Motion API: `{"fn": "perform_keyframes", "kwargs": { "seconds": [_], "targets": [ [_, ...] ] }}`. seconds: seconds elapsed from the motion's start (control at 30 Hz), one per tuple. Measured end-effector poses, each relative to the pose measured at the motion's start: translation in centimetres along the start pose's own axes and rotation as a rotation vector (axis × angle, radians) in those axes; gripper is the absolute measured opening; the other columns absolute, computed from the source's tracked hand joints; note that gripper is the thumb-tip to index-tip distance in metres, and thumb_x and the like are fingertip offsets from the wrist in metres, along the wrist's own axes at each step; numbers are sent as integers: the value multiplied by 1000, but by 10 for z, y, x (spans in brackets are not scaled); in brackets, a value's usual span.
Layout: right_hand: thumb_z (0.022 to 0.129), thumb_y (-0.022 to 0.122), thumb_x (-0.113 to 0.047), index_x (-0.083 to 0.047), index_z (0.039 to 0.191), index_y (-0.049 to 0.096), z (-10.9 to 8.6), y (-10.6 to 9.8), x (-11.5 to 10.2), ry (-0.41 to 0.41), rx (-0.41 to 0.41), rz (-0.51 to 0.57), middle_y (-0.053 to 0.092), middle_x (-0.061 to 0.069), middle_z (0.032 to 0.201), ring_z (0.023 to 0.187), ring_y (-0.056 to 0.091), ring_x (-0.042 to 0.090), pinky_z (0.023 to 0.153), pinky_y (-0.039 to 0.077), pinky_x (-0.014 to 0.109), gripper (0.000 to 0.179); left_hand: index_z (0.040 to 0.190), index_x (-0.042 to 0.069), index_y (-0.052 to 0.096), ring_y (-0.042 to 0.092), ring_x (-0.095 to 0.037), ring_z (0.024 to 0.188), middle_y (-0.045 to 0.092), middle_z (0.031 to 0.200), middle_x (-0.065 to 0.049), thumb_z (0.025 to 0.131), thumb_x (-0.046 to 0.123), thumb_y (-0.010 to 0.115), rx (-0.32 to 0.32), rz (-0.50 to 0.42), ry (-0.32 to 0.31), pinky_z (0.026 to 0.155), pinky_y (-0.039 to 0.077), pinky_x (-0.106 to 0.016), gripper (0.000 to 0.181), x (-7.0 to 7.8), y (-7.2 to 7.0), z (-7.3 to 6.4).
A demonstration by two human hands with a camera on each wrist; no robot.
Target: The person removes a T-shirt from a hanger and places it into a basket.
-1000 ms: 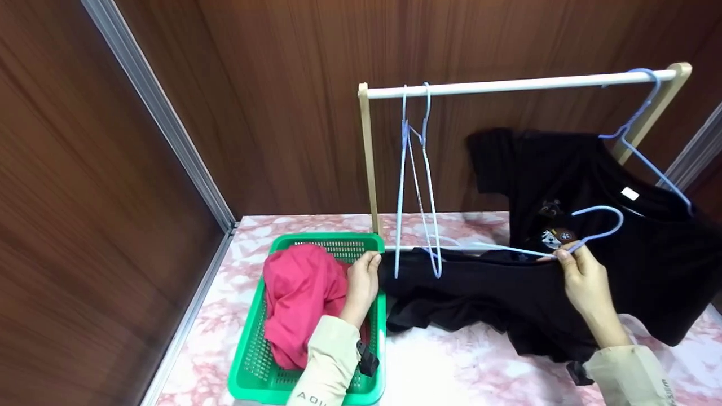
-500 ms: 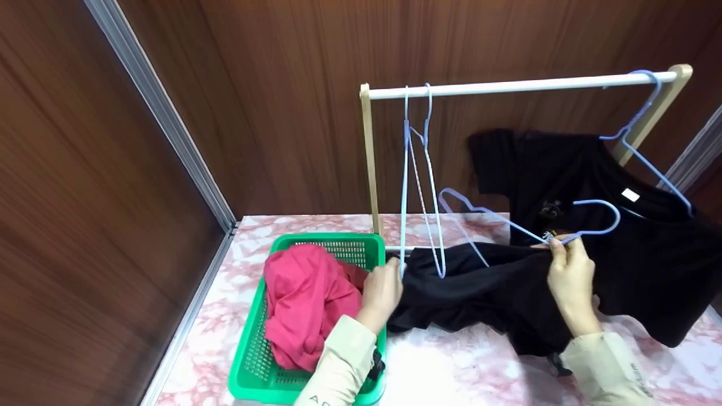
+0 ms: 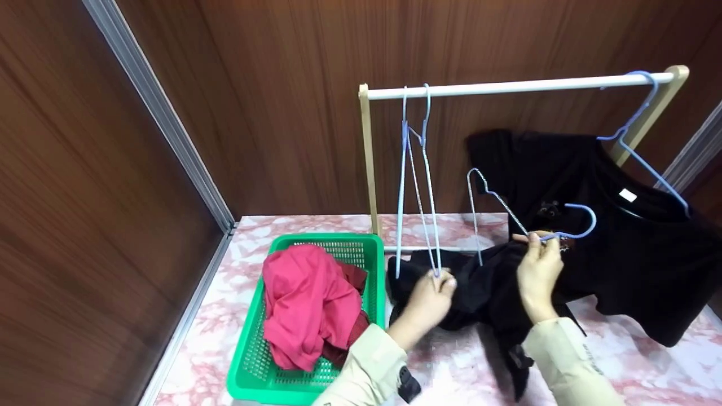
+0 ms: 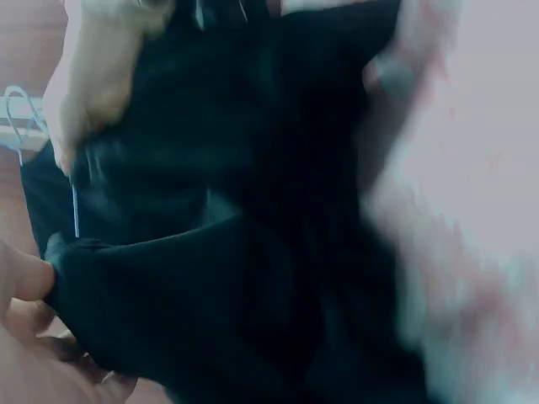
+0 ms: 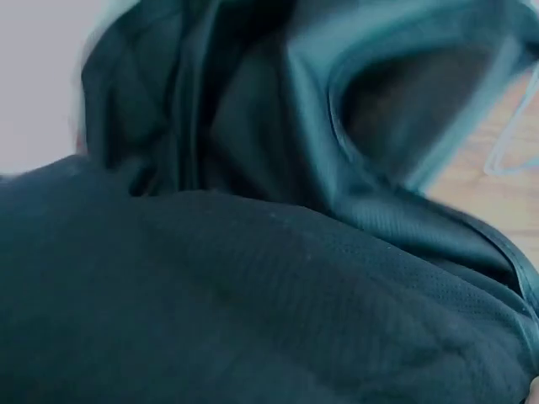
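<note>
My right hand (image 3: 538,273) grips a light-blue wire hanger (image 3: 507,215) just below its hook. The hanger is tilted, one shoulder raised and bare, and its lower part runs into a black shirt (image 3: 462,287). In the head view my left hand (image 3: 426,299) pinches the shirt's edge, close to the bottom of an empty hanger. The left wrist view shows the thumb and fingers (image 4: 29,278) at the cloth's edge. A rounded, hemmed opening of the shirt (image 5: 413,109) gapes in the right wrist view, where dark cloth hides most of my right hand.
A rack with a white rail (image 3: 507,87) carries two bare hangers (image 3: 430,186) at left and a black T-shirt (image 3: 609,242) on a hanger at right. A green basket (image 3: 242,361) with a pink garment (image 3: 307,304) stands left. Brown panels (image 3: 282,113) rise behind.
My left hand has moved right from the basket's edge, bunching the black shirt. My right hand has shifted left with the hanger, whose free shoulder has swung up.
</note>
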State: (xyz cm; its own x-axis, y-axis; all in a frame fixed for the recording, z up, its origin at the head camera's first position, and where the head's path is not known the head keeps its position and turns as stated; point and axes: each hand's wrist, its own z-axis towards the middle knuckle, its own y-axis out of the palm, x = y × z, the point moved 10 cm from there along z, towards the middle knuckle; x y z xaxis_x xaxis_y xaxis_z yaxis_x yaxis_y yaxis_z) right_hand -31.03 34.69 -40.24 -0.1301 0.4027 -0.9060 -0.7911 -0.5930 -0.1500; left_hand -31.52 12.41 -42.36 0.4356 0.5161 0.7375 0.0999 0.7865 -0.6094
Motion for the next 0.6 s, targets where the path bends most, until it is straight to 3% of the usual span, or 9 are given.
{"fn": "perform_keyframes", "kwargs": {
  "seconds": [0.1, 0.13, 0.27, 0.37, 0.5, 0.6],
  "targets": [
    [99, 48, -15, 4, 102, 54, -6, 6, 0, 22, 26, 13, 75, -7, 83, 91, 56, -13, 76, 37, 13, 21, 96, 2, 62, 55, -33, 123, 59, 128, -19, 96, 16, 51, -60, -141, -32, 103, 44, -36, 18, 4, 15, -2],
    [99, 48, -15, 4, 102, 54, -8, 8, 0, 30, 32, 28, 75, -8, 82, 91, 56, -13, 76, 37, 13, 20, 96, 3, 63, 52, -35, 126, 56, 132, -20, 96, 17, 52, -74, -169, -38, 105, 42, -38, 18, 5, 20, -3],
    [100, 46, -16, -1, 100, 53, -16, 17, -2, 64, 22, 121, 68, -28, 73, 85, 55, -17, 75, 37, 12, 17, 92, 5, 66, 39, -42, 135, 43, 143, -24, 93, 19, 57, -108, -224, -25, 109, 36, -48, 17, 7, 36, -6],
    [101, 44, -16, -6, 97, 52, -21, 22, -6, 90, 2, 180, 60, -38, 67, 83, 53, -19, 73, 35, 11, 13, 92, 7, 68, 38, -44, 135, 40, 146, -23, 91, 18, 60, -109, -207, -30, 109, 35, -49, 14, 2, 43, -8],
    [102, 40, -13, -12, 94, 49, -24, 26, -7, 150, -32, 246, 58, -38, 62, 86, 53, -16, 73, 34, 10, 12, 92, 8, 67, 44, -43, 129, 43, 142, -22, 83, 10, 68, -15, -109, -9, 105, 41, -45, 9, -7, 44, -10],
    [102, 38, -11, -13, 93, 47, -26, 28, -5, 208, -46, 321, 61, -32, 59, 93, 54, -10, 78, 34, 9, 13, 105, 8, 60, 47, -44, 124, 43, 137, -25, 72, 3, 75, 119, -49, -48, 102, 44, -45, 37, -20, 39, -12]
  ]
}}
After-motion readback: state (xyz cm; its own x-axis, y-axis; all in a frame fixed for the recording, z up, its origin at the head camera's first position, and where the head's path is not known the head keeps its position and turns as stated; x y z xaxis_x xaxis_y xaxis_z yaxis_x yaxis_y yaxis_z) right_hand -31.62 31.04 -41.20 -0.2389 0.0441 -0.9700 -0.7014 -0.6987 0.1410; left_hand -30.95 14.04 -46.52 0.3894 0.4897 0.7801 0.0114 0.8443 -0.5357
